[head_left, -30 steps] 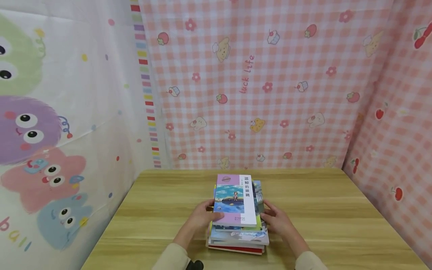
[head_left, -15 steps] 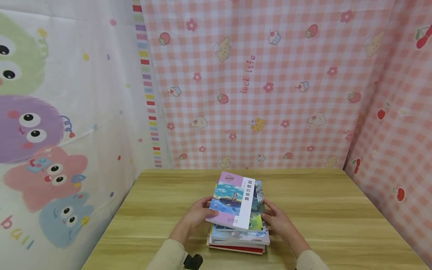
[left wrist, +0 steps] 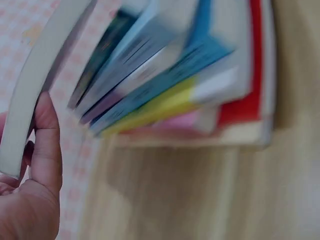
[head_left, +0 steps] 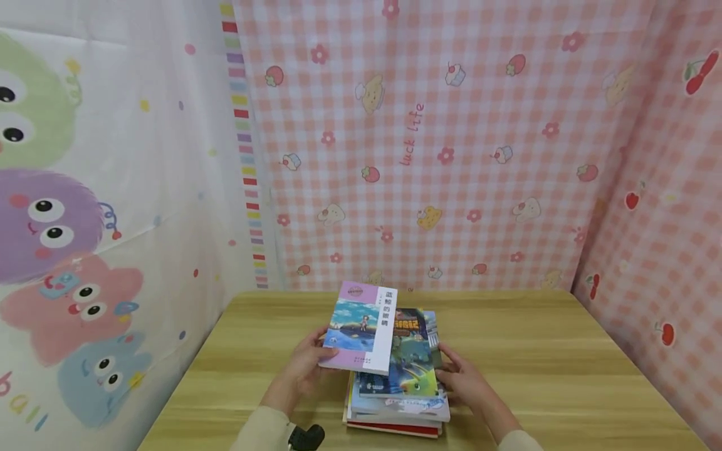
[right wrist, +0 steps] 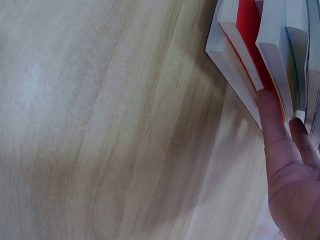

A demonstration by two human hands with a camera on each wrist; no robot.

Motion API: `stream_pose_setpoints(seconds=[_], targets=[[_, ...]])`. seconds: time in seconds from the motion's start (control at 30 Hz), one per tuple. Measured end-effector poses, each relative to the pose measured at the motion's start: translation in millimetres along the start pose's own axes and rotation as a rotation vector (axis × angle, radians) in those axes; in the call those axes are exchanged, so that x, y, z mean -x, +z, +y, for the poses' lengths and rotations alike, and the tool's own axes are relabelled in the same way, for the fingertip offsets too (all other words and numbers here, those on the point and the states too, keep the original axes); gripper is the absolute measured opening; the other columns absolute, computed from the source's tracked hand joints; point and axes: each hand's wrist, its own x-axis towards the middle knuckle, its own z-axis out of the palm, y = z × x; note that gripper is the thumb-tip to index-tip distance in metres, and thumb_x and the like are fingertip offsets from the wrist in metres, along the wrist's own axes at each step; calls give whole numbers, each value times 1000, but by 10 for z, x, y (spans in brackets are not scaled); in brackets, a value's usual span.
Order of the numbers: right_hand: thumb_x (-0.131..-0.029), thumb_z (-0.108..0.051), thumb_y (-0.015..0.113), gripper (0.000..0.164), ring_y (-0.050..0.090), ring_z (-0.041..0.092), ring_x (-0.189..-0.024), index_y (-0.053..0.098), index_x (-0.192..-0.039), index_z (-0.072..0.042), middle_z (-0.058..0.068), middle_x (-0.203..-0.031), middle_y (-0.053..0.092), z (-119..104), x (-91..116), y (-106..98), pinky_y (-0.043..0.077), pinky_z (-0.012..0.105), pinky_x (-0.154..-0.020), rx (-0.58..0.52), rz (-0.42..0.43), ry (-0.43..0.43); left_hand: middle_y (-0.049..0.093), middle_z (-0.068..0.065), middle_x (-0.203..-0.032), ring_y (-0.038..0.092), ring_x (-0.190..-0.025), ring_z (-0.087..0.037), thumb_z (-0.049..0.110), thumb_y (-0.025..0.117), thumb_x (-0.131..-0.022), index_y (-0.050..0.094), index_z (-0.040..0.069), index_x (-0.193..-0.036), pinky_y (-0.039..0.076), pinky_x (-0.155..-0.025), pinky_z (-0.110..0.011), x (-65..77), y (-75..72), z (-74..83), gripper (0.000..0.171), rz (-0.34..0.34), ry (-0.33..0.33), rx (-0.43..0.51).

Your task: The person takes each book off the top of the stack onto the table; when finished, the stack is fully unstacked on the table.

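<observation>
My left hand grips a paperback book by its lower left edge, thumb on the cover. Its cover is pink and white with a blue sea picture; in the left wrist view its pale edge stands apart from the other books. Below and to the right lies a stack of several books, topped by a dark green and yellow picture book. On the stack's right side rests my right hand. In the right wrist view its straight fingers touch the page edges near a red book.
The stack stands on a wood-grain table. A pink checked curtain hangs behind the table's far edge, and a white cartoon-print cloth hangs on the left. A black strap device sits at my left sleeve.
My left hand has lifted the pink and white book off the top and moved it left, uncovering the dark green book. My right hand has stayed at the stack's side.
</observation>
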Motion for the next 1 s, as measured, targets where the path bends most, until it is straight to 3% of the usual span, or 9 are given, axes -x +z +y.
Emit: stream_pose_setpoints(seconds=[0.23,0.4,0.63,0.83,1.0], targets=[[-98,-1,53,64,65,34,-101,28,-157,-9,36,-146,36,15,-21,-14,56,51,-76,2,19,16,45,-20,-125,66,-88,-19,-10,54,-93,28,2,-154,58,-76,-41,-222,-309,290,67,157,25,26],[-98,-3,54,64,64,36,-104,29,-157,-9,36,-147,36,23,-44,-22,56,51,-76,24,16,23,38,-23,-137,66,-89,-17,-9,53,-96,21,4,-157,58,-81,-42,-400,-554,376,70,168,8,31],[-97,-2,53,65,62,44,-107,27,-157,-8,37,-147,34,39,-14,-18,56,54,-74,21,9,8,40,-30,-137,65,-87,-19,-12,48,-96,20,-3,-154,57,-79,-41,-603,-781,157,66,176,-32,-38],[-98,-3,53,64,62,43,-108,29,-157,-10,36,-146,37,30,-10,-24,56,52,-73,45,31,29,55,-27,-122,65,-83,-21,-14,50,-93,26,-10,-150,59,-70,-40,-724,-780,-94,62,193,-72,-87],[-98,-2,52,63,63,40,-106,29,-156,-9,35,-145,39,19,-30,-13,56,52,-73,37,23,11,54,-31,-124,66,-86,-27,-15,51,-91,30,-10,-149,59,-73,-41,-820,-773,-154,62,236,-69,-146]])
